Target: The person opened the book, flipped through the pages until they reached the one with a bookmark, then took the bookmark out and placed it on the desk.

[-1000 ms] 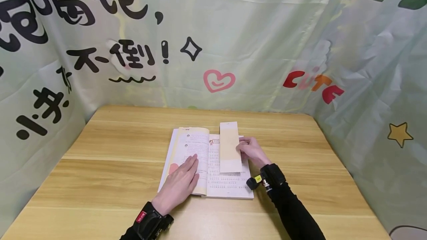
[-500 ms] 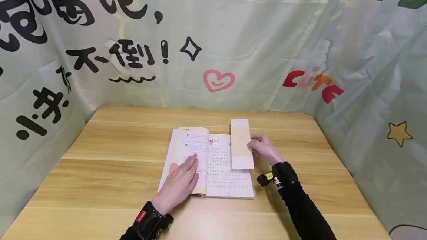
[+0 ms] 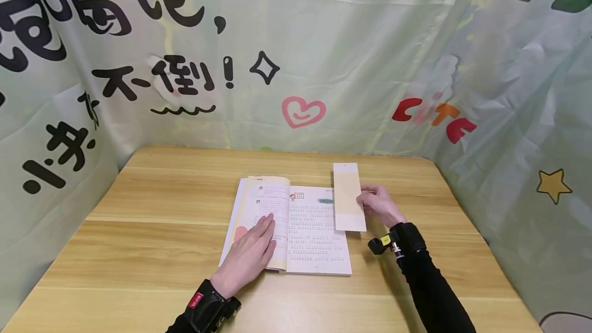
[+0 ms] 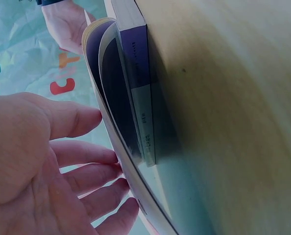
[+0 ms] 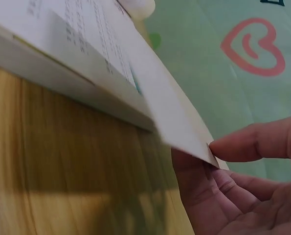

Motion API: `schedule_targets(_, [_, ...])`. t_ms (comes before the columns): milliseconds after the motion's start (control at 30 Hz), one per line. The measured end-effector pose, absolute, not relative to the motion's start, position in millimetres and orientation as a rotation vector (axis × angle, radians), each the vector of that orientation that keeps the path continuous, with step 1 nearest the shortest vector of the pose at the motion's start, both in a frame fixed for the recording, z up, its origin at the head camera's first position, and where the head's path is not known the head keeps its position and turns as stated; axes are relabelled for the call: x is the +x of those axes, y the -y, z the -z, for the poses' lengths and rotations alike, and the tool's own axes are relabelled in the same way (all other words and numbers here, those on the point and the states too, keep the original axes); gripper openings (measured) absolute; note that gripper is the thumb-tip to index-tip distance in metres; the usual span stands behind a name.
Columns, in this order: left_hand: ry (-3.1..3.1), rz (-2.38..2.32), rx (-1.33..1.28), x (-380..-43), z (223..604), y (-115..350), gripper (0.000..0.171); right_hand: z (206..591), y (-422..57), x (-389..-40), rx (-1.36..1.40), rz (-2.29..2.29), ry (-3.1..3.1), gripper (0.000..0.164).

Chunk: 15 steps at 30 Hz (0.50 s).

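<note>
An open book (image 3: 314, 251) lies on the wooden table, its printed right page facing up. My left hand (image 3: 247, 256) rests with straight fingers on the left page (image 3: 273, 194). In the left wrist view, those fingertips touch the page, and the book's spine (image 4: 138, 73) shows beyond. My right hand (image 3: 381, 204) pinches the right edge of a long cream and white card strip (image 3: 348, 197) between thumb and fingers. The strip hangs above the book's upper right edge and overlaps it in the head view. In the right wrist view, the thumb (image 5: 253, 142) presses on the card's face.
The wooden table (image 3: 162, 209) spreads around the book on all sides. A pale green printed curtain (image 3: 361, 66) stands behind the table and along both sides. Each wrist wears a black strap with a small camera (image 3: 379, 244).
My right hand has carried the card strip rightward and slightly away, from over the right page to past the book's right edge. The left hand and the book have stayed put.
</note>
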<state>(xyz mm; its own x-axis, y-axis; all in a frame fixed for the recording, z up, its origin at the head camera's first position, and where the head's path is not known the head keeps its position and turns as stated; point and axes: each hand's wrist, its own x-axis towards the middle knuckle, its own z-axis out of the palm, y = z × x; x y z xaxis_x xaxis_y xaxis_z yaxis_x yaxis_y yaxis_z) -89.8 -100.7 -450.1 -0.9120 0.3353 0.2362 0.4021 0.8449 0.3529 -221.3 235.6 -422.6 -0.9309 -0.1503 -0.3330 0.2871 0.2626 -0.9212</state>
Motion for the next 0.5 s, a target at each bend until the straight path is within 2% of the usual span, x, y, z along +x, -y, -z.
schedule_targets(500, [2.854, 0.608, -0.571, -89.9, 449.9, 100.7, 0.046, 431.0, -258.1, -229.2, 0.167, 1.61, -2.271, 0.062])
